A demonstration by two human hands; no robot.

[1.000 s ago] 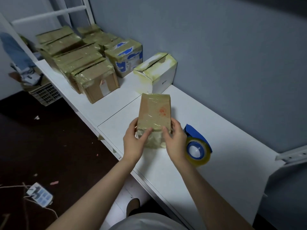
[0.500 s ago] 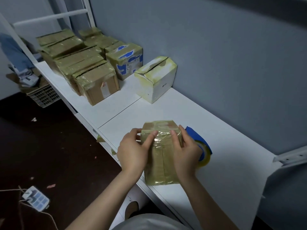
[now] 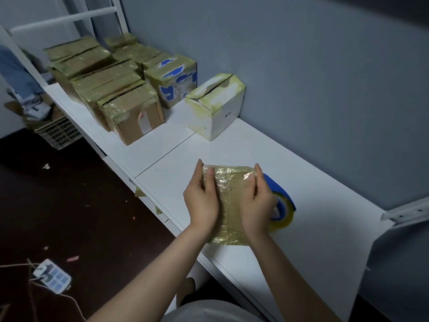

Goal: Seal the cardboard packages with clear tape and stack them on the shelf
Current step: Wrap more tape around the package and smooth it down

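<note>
Left hand: the left hand (image 3: pixel 201 201) is clamped on the left side of a small cardboard package wrapped all over in glossy clear tape (image 3: pixel 228 205), thumb laid across the top near the far left corner, the other digits wrapped round the far edge.
Right hand: the right hand (image 3: pixel 256 203) grips the package's right side the same way, thumb resting on the top near the far right corner, palm against the side.
Arms: both bare forearms reach forward from the lower edge of the view and converge on the package, wrists nearly straight.
Package: it lies on the white desk (image 3: pixel 313 205) near the front edge, long axis running away from the person, held between the two hands.
Tape roll: a roll of clear tape in a blue dispenser (image 3: pixel 282 205) stands on the desk just beside the right hand, partly hidden behind it.
White box: a white cardboard box with yellowed tape at its seams (image 3: pixel 216 108) sits farther back, against the grey wall (image 3: pixel 301 77).
Sealed stack: a cluster of brown taped cardboard boxes (image 3: pixel 111 89) stands at the far left end of the white surface, one of them marked with blue tape patches (image 3: pixel 174 82).
Floor: a white power strip (image 3: pixel 52 276) lies on the dark floor at lower left.
</note>
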